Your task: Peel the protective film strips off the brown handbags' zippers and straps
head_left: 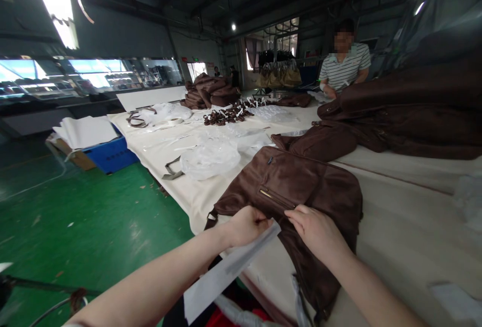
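Note:
A brown bag (320,176) with a short brass zipper lies on the cream-covered table in front of me. My left hand (250,226) is closed at its near edge, the fingers curled around the upper end of a long white paper strip (229,271). This strip slants down toward my body, below the forearm. Just right of it, my right hand (314,229) pinches the bag below the zipper, thumb and fingertips together. A strap part with a buckle (212,216) sticks out at the bag's left corner. The inner sides of both hands are hidden.
Brown bags are heaped at right (406,121) and at the far end (213,91). Clear plastic bags (211,158) and bundled brown straps (228,115) lie mid-table. A blue crate (113,156) stands on the green floor. Across the table is a person in a striped shirt (344,71).

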{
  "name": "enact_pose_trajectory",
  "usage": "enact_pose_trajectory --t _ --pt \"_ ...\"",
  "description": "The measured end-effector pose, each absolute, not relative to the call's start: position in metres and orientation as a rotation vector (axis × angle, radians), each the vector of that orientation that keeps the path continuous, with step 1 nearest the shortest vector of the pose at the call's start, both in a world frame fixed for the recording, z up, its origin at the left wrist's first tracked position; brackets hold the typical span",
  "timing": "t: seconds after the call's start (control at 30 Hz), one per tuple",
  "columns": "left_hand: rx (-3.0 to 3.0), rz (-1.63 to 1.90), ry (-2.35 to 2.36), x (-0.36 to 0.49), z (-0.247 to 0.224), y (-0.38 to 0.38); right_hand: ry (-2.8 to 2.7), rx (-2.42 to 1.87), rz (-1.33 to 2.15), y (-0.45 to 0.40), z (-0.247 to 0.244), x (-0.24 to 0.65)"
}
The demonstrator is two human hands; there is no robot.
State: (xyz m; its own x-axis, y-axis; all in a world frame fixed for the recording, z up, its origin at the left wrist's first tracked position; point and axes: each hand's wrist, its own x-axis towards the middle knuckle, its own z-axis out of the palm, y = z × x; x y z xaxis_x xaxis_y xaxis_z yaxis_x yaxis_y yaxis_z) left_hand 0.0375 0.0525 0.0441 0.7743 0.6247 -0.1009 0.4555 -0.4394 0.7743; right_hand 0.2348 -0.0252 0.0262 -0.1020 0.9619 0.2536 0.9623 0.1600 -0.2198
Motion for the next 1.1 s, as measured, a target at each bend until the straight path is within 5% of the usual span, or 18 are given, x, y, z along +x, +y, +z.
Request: enact_pose_trajectory --t 1.1 --pt "2.455 0.196 1.053 0.106 0.031 0.075 -1.675 -2.175 0.280 -0.022 0.033 0.251"
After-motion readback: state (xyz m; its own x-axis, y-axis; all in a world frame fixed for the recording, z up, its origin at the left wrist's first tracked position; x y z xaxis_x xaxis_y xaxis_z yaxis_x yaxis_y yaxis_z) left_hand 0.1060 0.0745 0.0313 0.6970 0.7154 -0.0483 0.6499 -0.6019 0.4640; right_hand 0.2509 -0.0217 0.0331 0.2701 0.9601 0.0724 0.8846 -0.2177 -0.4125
